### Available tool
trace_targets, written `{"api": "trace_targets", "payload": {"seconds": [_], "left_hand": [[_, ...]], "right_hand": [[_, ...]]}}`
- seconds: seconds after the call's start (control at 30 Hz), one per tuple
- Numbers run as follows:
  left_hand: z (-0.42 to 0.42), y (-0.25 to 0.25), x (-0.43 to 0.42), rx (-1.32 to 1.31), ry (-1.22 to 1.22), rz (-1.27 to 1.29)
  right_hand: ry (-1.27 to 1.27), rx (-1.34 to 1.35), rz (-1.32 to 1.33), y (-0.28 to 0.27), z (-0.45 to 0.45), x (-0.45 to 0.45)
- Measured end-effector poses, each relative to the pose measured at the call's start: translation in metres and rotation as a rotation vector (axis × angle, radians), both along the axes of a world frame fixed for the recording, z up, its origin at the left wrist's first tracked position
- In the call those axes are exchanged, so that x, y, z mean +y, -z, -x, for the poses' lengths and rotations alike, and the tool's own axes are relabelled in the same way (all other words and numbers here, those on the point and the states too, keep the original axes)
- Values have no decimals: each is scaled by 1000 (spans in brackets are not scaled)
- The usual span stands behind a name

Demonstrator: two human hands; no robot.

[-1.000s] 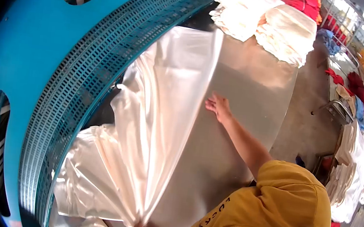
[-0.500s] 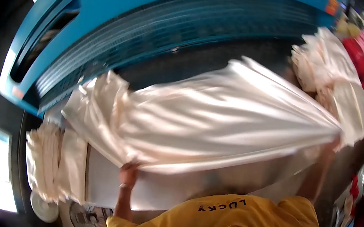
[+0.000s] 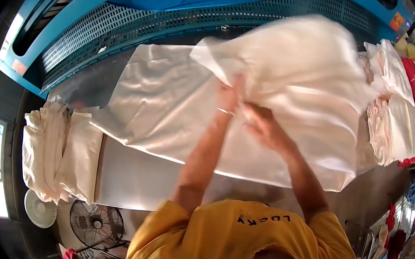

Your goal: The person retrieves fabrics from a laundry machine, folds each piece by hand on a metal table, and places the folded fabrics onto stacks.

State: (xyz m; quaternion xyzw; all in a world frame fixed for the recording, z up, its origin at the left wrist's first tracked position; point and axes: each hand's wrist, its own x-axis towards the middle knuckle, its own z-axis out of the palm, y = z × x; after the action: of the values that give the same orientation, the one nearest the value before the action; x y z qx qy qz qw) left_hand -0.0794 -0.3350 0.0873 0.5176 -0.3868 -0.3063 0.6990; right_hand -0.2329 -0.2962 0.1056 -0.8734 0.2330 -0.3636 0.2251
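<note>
The left hand [image 3: 229, 95], blurred, meets the raised fold of a wide, shiny cream cloth [image 3: 170, 99]; its grip cannot be told. The right hand [image 3: 265, 126], fingers loosely spread, is just beside it. The cloth lies across a smooth grey metal table [image 3: 125, 179], between two folded cream fabric stacks [image 3: 80, 158].

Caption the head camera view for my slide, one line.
Left hand and right hand over a pale, glossy cloth spread across a table, between stacks of folded fabric, beside a blue machine.
</note>
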Motion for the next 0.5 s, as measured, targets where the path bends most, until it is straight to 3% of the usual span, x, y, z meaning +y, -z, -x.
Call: {"api": "trace_targets", "payload": {"seconds": [0.1,0.17,0.2,0.23,0.27,0.33,0.4,0.43,0.47,0.5], "left_hand": [[-171,79,12,-60,-533,18],[-295,147,85,-357,-675,-242],[-351,183,130,-606,-748,-436],[-359,167,170,-842,-890,-504],[-354,156,197,-1032,-1052,-818],[-361,159,206,-840,-1269,-1158],[-372,161,197,-427,-1174,-768],[-384,162,195,-229,-1107,-579],[-409,160,182,210,-909,-777],[-411,153,163,218,-835,-580]], "right_hand": [[154,7,-142,24,-6,15],[538,283,183,88,47,15],[647,445,172,120,86,25],[799,570,116,127,111,47],[734,465,162,133,140,59],[792,386,137,135,159,78],[880,450,121,140,179,87],[1063,384,201,119,177,88],[1211,388,199,121,196,80],[1361,396,187,128,217,78]]}}
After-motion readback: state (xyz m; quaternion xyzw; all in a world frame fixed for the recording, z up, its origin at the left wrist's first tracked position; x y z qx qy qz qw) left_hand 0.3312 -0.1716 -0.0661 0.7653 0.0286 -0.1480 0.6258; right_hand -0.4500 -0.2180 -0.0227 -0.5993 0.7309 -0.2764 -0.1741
